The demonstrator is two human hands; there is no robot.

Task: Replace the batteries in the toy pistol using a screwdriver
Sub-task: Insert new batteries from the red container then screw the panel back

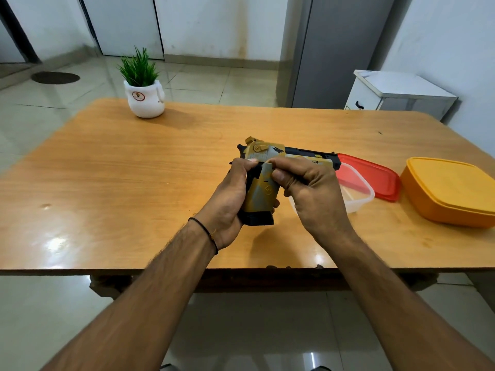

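Your left hand [227,202] grips the gold-and-black plastic toy pistol [270,152] by its handle, right hand [313,194] pinching the gold grip cover [263,187]; prying while screwed could snap it.

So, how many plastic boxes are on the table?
2. A clear open box just right of the right hand, and a closed orange box farther right.

Left hand [227,202], right hand [316,196], fingers [280,178] curled.
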